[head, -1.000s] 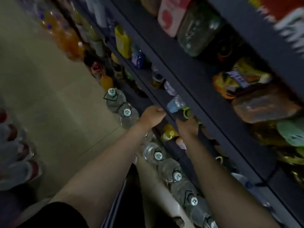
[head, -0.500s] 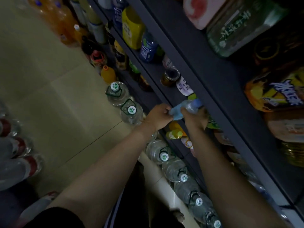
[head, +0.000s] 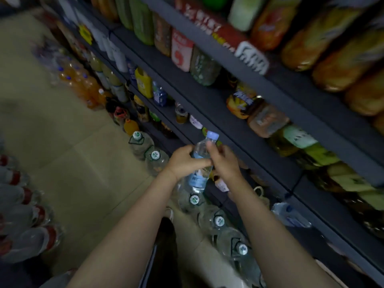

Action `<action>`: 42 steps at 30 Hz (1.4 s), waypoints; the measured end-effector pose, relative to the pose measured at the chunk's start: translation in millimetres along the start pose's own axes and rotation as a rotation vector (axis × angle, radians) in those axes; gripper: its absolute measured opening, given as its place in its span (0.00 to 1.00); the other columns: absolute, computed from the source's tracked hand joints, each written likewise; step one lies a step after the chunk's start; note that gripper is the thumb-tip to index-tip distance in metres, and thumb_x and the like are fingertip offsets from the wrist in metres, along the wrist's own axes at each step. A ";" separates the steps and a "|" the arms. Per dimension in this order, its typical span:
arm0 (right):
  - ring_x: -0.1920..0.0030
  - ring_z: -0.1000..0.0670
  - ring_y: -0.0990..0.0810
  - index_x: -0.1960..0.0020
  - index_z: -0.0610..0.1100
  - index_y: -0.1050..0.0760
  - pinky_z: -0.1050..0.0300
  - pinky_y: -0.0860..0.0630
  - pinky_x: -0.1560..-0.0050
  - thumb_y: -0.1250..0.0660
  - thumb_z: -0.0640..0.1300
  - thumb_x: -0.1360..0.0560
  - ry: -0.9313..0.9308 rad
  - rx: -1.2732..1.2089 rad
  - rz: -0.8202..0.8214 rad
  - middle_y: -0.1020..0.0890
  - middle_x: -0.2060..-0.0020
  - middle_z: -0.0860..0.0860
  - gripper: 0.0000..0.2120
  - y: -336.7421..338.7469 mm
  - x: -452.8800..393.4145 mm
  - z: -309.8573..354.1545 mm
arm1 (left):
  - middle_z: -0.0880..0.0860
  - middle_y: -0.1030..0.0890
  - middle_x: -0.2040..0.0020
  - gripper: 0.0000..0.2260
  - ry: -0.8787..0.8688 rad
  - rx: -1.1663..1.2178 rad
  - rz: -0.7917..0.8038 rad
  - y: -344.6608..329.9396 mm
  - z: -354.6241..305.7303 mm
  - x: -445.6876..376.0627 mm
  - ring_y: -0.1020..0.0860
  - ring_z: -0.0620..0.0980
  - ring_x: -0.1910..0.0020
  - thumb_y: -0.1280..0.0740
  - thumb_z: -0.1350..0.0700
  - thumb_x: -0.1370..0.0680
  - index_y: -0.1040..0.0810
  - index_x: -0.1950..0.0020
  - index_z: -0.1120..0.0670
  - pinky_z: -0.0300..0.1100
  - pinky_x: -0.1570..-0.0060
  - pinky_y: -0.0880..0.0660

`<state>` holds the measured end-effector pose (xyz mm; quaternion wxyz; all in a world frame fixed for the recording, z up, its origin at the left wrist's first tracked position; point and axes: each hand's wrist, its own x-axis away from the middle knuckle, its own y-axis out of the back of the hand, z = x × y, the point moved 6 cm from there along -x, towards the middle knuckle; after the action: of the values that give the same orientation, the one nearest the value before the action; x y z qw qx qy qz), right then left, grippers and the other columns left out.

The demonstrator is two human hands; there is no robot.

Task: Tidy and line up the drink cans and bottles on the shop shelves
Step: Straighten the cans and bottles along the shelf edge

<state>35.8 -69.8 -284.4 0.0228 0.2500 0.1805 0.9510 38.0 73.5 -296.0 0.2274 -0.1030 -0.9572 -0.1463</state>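
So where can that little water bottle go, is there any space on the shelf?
Both hands, left grip and right grip, hold the water bottle. There looks to be bare dark shelf between the small jar and the orange packs. Below, the big water jugs stand packed along the floor.

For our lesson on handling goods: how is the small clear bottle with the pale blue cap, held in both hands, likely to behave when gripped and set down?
The small bottle looks like thin clear plastic, so it probably dents slightly under a firm grip. It is tall and narrow, so it may tip if set down carelessly. The left hand and right hand both wrap it, suggesting it is light and easily managed.
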 end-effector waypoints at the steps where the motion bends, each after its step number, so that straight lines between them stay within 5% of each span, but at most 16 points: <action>1: 0.52 0.54 0.18 0.45 0.49 0.20 0.55 0.21 0.49 0.40 0.69 0.24 0.020 -0.025 0.014 0.17 0.51 0.52 0.25 19.7 21.0 6.3 | 0.43 0.15 0.56 0.10 -0.027 0.072 -0.012 -12.2 -20.2 22.2 0.17 0.42 0.55 0.23 0.48 0.31 0.18 0.53 0.48 0.35 0.57 0.22; 5: 0.58 0.59 0.16 0.51 0.53 0.19 0.60 0.19 0.58 0.48 0.65 0.20 0.179 -0.153 0.043 0.14 0.57 0.53 0.23 104.8 115.3 34.6 | 0.49 0.14 0.55 0.12 -0.193 0.309 -0.047 -70.6 -112.5 111.7 0.16 0.47 0.55 0.27 0.45 0.26 0.18 0.51 0.52 0.38 0.57 0.21; 9: 0.49 0.52 0.16 0.45 0.48 0.19 0.52 0.20 0.47 0.37 0.59 0.21 0.463 -0.235 0.009 0.15 0.48 0.49 0.17 204.9 207.7 71.4 | 0.52 0.15 0.48 0.21 -0.422 0.400 -0.033 -122.9 -205.9 200.1 0.16 0.52 0.49 0.25 0.42 0.30 0.19 0.44 0.53 0.47 0.48 0.20; 14: 0.45 0.42 0.18 0.42 0.47 0.24 0.44 0.20 0.44 0.22 0.52 0.33 0.765 -0.168 -0.027 0.18 0.47 0.42 0.23 312.4 308.2 112.4 | 0.50 0.15 0.56 0.12 -0.679 0.403 0.069 -178.5 -316.0 294.8 0.17 0.50 0.56 0.26 0.49 0.30 0.19 0.49 0.51 0.42 0.59 0.21; 18: 0.52 0.54 0.18 0.42 0.48 0.24 0.58 0.21 0.52 0.20 0.45 0.32 0.912 -0.148 -0.297 0.17 0.52 0.52 0.22 387.8 367.4 129.6 | 0.53 0.16 0.49 0.20 -0.837 0.320 0.167 -223.8 -387.4 345.8 0.17 0.51 0.50 0.26 0.48 0.31 0.20 0.42 0.54 0.46 0.52 0.20; 22: 0.53 0.64 0.22 0.44 0.58 0.28 0.64 0.23 0.53 0.23 0.48 0.29 0.961 -0.140 -0.573 0.20 0.51 0.59 0.19 444.5 402.9 146.9 | 0.49 0.21 0.40 0.19 -0.939 0.242 0.110 -253.3 -428.5 363.4 0.21 0.45 0.42 0.26 0.45 0.27 0.25 0.39 0.46 0.43 0.45 0.23; 24: 0.47 0.58 0.21 0.39 0.55 0.28 0.55 0.21 0.46 0.22 0.52 0.30 0.953 -0.125 -0.679 0.20 0.46 0.58 0.23 467.6 406.8 156.1 | 0.47 0.23 0.40 0.12 -0.944 0.229 0.105 -262.1 -438.9 357.6 0.23 0.43 0.40 0.34 0.55 0.20 0.27 0.38 0.43 0.41 0.43 0.25; 27: 0.42 0.51 0.22 0.31 0.49 0.32 0.47 0.21 0.44 0.22 0.58 0.33 0.888 -0.064 -0.790 0.21 0.41 0.54 0.35 493.3 406.1 167.8 | 0.45 0.25 0.38 0.22 -0.952 0.126 0.091 -277.8 -450.5 346.1 0.26 0.46 0.35 0.40 0.65 0.20 0.31 0.29 0.46 0.38 0.43 0.27; 29: 0.47 0.49 0.21 0.34 0.46 0.35 0.47 0.20 0.48 0.21 0.56 0.33 0.856 -0.050 -0.843 0.22 0.45 0.52 0.35 503.9 405.7 172.6 | 0.45 0.29 0.35 0.26 -0.979 -0.013 0.047 -290.2 -459.9 341.6 0.29 0.46 0.33 0.35 0.62 0.20 0.37 0.23 0.50 0.38 0.41 0.29; 35: 0.59 0.47 0.23 0.45 0.44 0.36 0.46 0.22 0.61 0.26 0.56 0.28 0.777 0.121 -0.982 0.28 0.60 0.53 0.25 516.0 397.3 180.5 | 0.53 0.29 0.28 0.31 -1.029 -0.142 -0.109 -309.4 -487.8 328.0 0.30 0.53 0.30 0.28 0.54 0.23 0.37 0.23 0.54 0.48 0.33 0.30; 39: 0.58 0.47 0.26 0.46 0.40 0.28 0.56 0.33 0.67 0.32 0.51 0.21 0.832 0.475 -1.234 0.25 0.52 0.47 0.14 520.6 400.1 181.4 | 0.53 0.25 0.32 0.25 -1.044 -0.249 -0.161 -317.0 -500.9 322.9 0.29 0.55 0.31 0.31 0.52 0.22 0.33 0.27 0.54 0.44 0.41 0.30; 42: 0.56 0.41 0.23 0.51 0.39 0.23 0.53 0.29 0.68 0.31 0.40 0.25 0.924 0.684 -1.494 0.23 0.53 0.42 0.06 522.2 405.0 165.5 | 0.55 0.26 0.32 0.29 -1.018 -0.282 -0.140 -322.7 -504.4 314.7 0.28 0.57 0.32 0.29 0.46 0.24 0.35 0.27 0.54 0.49 0.39 0.28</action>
<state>-213.6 -448.5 224.1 0.4782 -0.3390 0.5547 0.5905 -118.2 -352.3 205.9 -0.2924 -0.1263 -0.9221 -0.2196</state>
